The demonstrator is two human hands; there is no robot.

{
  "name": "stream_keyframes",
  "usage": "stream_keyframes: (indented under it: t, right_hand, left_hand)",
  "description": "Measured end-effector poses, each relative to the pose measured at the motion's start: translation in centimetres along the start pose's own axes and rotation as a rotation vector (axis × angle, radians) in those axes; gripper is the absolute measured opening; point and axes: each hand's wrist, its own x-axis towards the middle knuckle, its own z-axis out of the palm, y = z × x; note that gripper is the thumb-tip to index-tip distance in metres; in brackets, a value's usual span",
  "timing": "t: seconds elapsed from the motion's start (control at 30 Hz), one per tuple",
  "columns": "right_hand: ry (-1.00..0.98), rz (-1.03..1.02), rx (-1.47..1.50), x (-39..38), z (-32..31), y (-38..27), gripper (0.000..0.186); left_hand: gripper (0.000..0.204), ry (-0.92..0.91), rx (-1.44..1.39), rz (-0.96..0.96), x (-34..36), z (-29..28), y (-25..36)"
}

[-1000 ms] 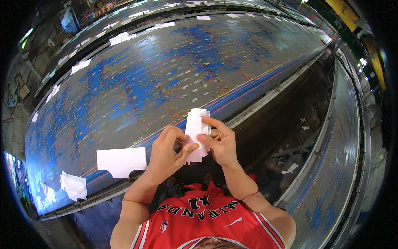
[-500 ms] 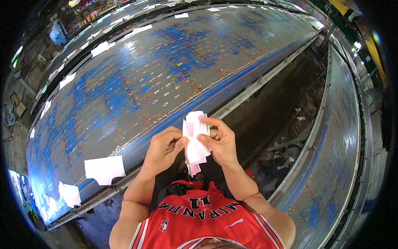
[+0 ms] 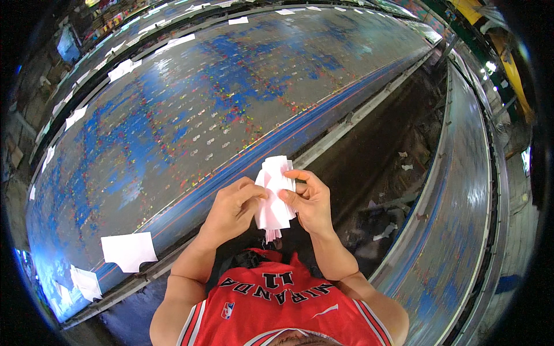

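A stack of thin white cut pieces (image 3: 273, 214) is held up in front of my chest; whether they are cloth or paper I cannot tell. The pieces overlap unevenly, and pinkish ends hang below. My right hand (image 3: 313, 203) grips the stack's right side, thumb on the front face and index finger near the top. At the left edge my left hand (image 3: 234, 209) pinches the front layer between thumb and fingers. Just left of my left forearm, a flat white cut piece (image 3: 130, 252) lies over the near edge of the long paint-stained table (image 3: 173, 138).
Another white piece (image 3: 86, 284) rests on the table's near left corner. More white pieces (image 3: 124, 70) line its far edge. A metal rail (image 3: 358, 118) runs along the near edge. A dark aisle (image 3: 369, 150) with scraps separates it from a second long table (image 3: 456, 207) at right.
My left hand has shifted slightly inward over the front of the stack, its fingertips now on the white face. The surroundings have slid a little left in view.
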Motion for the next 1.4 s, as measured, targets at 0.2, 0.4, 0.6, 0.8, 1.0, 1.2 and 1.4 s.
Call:
stream_keyframes:
  t: [0.2, 0.4, 0.6, 0.8, 1.0, 1.2, 1.4]
  right_hand:
    - [-0.115, 0.044, -0.061, 3.9, -1.5, 0.5, 0.039]
    - [-0.152, 0.081, -0.090, 9.4, -2.1, 0.9, 0.039]
    - [-0.198, 0.109, -0.112, 14.1, -2.9, 1.1, 0.041]
    - [-0.289, 0.171, -0.163, 17.3, -3.0, 1.8, 0.045]
    - [-0.280, 0.295, -0.036, 20.1, -2.6, 2.6, 0.049]
    - [-0.169, 0.169, 0.369, 24.4, -6.3, 1.4, 0.045]
    - [-0.029, 0.056, 0.401, 26.2, -9.9, 0.0, 0.038]
  left_hand:
    - [0.026, 0.033, 0.112, -0.118, 3.2, 1.2, -1.7]
    - [0.023, 0.062, 0.094, -0.176, 6.5, 0.5, -3.8]
    - [0.016, 0.018, 0.041, -0.192, 9.3, -0.5, -6.3]
    - [0.011, 0.075, 0.101, -0.197, 10.0, -0.5, -7.9]
    - [0.008, 0.213, 0.094, -0.200, 9.0, -1.7, -8.4]
    - [0.008, 0.414, 0.310, -0.389, 3.5, -6.6, -9.8]
    - [0.018, 0.344, 0.663, -0.901, -1.7, -8.1, -12.7]
